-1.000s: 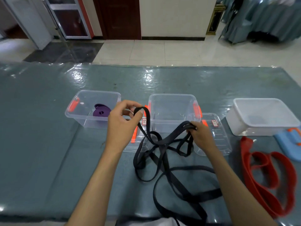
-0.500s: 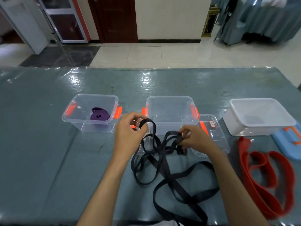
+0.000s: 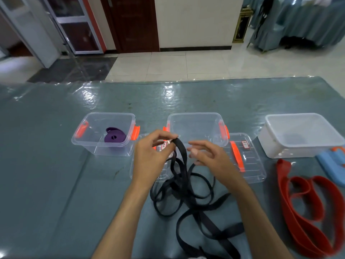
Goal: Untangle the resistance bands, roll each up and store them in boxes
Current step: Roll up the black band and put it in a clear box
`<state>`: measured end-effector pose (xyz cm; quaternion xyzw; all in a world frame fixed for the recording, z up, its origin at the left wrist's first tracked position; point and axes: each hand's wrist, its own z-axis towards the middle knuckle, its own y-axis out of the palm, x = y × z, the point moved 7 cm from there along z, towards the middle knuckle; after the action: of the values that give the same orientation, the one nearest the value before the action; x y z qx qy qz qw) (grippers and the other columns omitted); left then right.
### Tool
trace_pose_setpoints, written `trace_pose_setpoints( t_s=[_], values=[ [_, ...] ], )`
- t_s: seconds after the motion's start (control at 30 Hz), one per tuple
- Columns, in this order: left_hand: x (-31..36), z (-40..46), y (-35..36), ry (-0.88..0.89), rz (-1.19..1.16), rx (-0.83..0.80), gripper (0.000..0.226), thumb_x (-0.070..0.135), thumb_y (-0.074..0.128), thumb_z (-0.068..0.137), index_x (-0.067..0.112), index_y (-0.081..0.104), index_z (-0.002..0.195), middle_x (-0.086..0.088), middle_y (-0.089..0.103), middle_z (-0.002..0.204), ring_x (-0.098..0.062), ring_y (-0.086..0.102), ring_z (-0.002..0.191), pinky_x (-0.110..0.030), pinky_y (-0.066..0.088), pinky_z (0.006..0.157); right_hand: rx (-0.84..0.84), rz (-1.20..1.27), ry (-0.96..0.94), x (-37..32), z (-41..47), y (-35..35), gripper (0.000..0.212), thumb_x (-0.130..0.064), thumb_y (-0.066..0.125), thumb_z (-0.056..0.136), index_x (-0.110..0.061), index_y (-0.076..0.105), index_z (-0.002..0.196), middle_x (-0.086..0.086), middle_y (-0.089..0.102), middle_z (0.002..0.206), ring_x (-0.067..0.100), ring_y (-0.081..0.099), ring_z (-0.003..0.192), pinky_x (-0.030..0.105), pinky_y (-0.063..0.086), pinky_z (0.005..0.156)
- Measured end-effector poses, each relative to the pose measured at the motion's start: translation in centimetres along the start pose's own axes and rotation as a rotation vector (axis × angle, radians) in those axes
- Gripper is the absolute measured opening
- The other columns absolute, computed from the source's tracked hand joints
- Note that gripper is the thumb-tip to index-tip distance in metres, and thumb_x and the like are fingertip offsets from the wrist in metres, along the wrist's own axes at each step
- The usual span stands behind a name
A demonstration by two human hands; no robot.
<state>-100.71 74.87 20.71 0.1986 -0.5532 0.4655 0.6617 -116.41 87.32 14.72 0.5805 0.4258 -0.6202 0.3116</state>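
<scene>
While the left hand [image 3: 151,156] pinches the top loop of the tangled black band [image 3: 186,193], lifted above the table [image 3: 46,174], the right hand [image 3: 209,156], gripping strands half a second ago, now hovers beside it with fingers loose.

Tangled band [image 3: 186,193]: black. Rolled band [image 3: 114,137]: purple, inside the far-left clear box [image 3: 104,134] (orange latches). Right-hand band [image 3: 306,208]: red. Right tub [image 3: 302,134]: white. Table cover [image 3: 46,165]: grey-green.

Pale tiled floor [image 3: 186,66], dark wooden door [image 3: 130,23], white wall [image 3: 196,19]
</scene>
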Motion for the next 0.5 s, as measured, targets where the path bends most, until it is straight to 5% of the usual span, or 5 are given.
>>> trace_pose_setpoints(
  t_s=[0.23,0.5],
  values=[
    [0.5,-0.1,3.5,0.049,-0.061,-0.043,0.033,0.002,0.076,0.086,0.035,0.076,0.089,0.012,0.079,0.099,-0.015,0.076,0.101,-0.024,0.059,0.083,0.246,-0.231,-0.253,-4.2,-0.7,-1.3,0.021,-0.022,0.086,0.087,-0.025,0.079,0.107,-0.009,0.075,0.094,0.009,0.071,0.083,0.018,0.058,0.070],
    [-0.2,0.3,5.6,0.059,-0.135,-0.142,0.025,0.018,0.081,0.091,0.027,0.074,0.114,0.007,0.077,0.120,-0.019,0.070,0.121,-0.037,0.054,0.105,0.313,-0.226,-0.385,-4.8,-1.2,-4.2,0.023,-0.005,0.079,0.092,-0.013,0.077,0.114,0.002,0.070,0.101,0.008,0.074,0.090,0.019,0.062,0.073]
  ],
)
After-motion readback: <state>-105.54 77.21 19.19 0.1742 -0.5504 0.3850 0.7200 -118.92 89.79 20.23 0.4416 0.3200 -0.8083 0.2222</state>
